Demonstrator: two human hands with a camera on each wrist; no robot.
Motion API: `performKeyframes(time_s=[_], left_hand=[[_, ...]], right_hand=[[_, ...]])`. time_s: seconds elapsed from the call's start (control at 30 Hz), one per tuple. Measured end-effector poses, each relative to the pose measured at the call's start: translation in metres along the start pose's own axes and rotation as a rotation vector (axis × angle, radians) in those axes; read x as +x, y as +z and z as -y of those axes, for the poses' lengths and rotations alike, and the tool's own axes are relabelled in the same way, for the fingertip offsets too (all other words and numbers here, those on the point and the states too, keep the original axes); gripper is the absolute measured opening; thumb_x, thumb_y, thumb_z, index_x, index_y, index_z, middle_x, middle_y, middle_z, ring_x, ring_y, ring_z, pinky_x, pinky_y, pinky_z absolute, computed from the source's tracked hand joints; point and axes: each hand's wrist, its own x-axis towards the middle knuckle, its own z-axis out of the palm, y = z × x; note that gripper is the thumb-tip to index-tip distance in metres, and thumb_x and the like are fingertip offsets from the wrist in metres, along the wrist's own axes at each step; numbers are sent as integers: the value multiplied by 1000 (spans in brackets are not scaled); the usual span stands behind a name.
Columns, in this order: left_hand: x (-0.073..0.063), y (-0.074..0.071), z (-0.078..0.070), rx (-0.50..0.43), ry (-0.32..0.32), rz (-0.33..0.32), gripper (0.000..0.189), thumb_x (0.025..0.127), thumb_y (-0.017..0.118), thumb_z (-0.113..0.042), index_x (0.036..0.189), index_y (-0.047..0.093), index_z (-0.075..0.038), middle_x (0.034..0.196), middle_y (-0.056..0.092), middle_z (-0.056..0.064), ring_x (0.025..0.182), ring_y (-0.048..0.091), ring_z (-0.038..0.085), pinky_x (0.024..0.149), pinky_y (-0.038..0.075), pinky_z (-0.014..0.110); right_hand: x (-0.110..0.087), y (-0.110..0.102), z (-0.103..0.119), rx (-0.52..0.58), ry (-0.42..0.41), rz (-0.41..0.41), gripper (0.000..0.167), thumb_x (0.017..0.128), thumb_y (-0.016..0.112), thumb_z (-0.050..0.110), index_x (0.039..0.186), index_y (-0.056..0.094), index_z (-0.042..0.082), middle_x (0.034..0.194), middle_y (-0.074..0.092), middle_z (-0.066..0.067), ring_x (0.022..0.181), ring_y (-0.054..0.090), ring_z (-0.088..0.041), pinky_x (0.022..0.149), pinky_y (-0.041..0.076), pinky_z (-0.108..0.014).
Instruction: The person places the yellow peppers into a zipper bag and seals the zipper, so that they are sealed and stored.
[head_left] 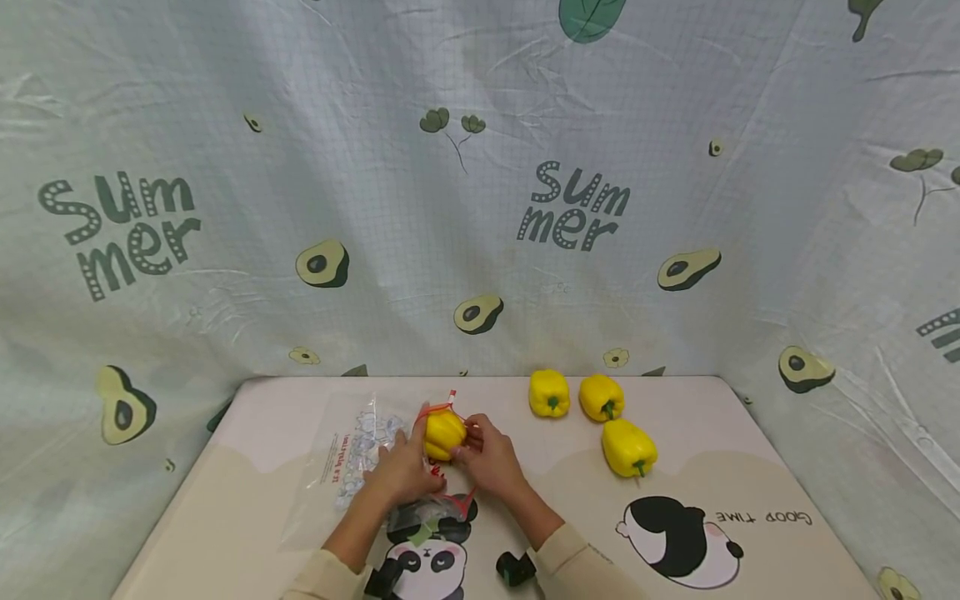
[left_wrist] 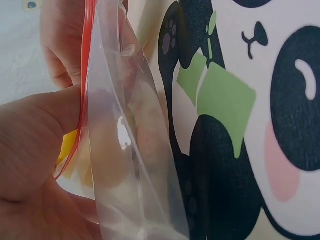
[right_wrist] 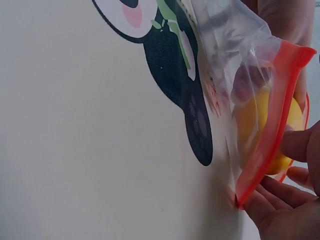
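Observation:
A clear plastic zip bag (left_wrist: 135,150) with a red zip edge has its mouth open between my hands. A yellow bell pepper (head_left: 444,434) sits at that mouth, partly behind the clear film in the right wrist view. My left hand (head_left: 405,471) grips the bag by its rim, thumb against the red strip in the left wrist view. From the right, my right hand (head_left: 491,457) holds the pepper, its fingers beside the red edge (right_wrist: 280,120). Clear film with blue-grey print and red lettering (head_left: 367,454) lies left of my left hand; the hand hides where it joins the bag.
Three more yellow bell peppers lie right of my hands: one pepper (head_left: 549,394) at the back, another pepper (head_left: 602,397) beside it, and a third pepper (head_left: 629,448) nearer. The pale table (head_left: 225,500) carries panda and dog prints. A patterned curtain (head_left: 405,208) hangs behind it.

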Motion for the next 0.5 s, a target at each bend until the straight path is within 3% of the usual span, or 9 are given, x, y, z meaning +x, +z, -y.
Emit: performKeyframes(time_s=[0.07,0.17,0.3,0.5], left_hand=[[0,0,0,0,1,-1,118,76,91,-26,167,17,-25,163,28,39,142,26,75,102,18,94],[-1,-1,-1,-5,4,1,117,76,90,-26,167,17,-26,164,26,39,142,25,75,103,18,94],[-2,-2,-2,-6,13,-4,117,76,90,-26,167,17,-26,165,25,39,141,26,75,102,19,94],[-2,-3,-1,26,18,-24,115,77,90,-26,167,19,-24,166,23,38,141,26,75,103,20,94]], right_hand=[[0,1,0,-15,13,-19,36,95,75,11,123,55,6,135,68,-25,121,71,-35,102,59,-47],[0,1,-2,-54,21,-51,28,92,78,12,110,57,6,112,72,-18,101,71,-29,90,63,-39],[1,2,-3,-120,-6,-71,20,92,79,17,100,62,9,93,68,-7,85,59,-17,77,55,-30],[0,2,-4,-129,-52,-66,20,94,76,18,112,70,10,110,75,-9,97,69,-19,92,62,-40]])
